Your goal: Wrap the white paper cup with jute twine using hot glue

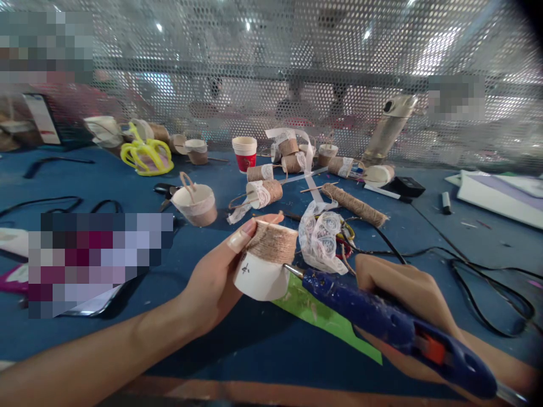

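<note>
My left hand [220,265] grips a white paper cup [261,277], tilted on its side, its upper half wound with brown twine [271,242]. In my right hand [403,288] is a blue hot glue gun [365,311]. Its metal nozzle touches or nearly touches the cup at the lower edge of the twine. Beneath the cup and glue gun lies a green strip [326,322]. A bunched white lace ribbon [322,237] sits just behind, with scissors [345,243] partly hidden by it. Further back is a roll of twine [356,204].
A twine-wrapped cup with a handle [195,204] stands left of centre. Several more decorated cups and a red-and-white paper cup stack [245,154] stand along the perforated metal screen [254,73]. Black cables [487,288] loop at right. A tablet-like device [102,294] lies left.
</note>
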A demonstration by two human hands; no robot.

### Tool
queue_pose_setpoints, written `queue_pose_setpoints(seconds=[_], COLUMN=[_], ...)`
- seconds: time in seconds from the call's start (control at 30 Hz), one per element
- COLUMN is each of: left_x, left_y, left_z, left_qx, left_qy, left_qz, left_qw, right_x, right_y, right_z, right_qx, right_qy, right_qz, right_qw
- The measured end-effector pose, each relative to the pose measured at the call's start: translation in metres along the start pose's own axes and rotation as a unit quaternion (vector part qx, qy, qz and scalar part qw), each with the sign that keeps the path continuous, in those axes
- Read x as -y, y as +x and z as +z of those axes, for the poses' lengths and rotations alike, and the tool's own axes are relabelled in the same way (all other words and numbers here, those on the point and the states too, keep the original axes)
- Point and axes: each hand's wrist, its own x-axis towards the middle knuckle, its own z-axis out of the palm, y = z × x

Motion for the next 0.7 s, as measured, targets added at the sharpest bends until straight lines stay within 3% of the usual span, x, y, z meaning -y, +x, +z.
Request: queue_pose_setpoints(seconds=[0.4,0.7], left_x=[0.0064,0.0005], left_y=[0.0033,0.0023], left_z=[-0.0072,-0.0016], left_qx=[0.056,-0.005], left_qy=[0.036,-0.008], left_qz=[0.041,0.008], left_qw=[0.997,1.000], right_x=[-0.0056,0.0001], right_y=[0.0007,0.0019], right_z=[-0.0017,0.0055], right_qx=[0.020,-0.049], right_qy=[-0.009,0.016], right_qz=[-0.030,0.015], right_qw=[0.999,0.999])
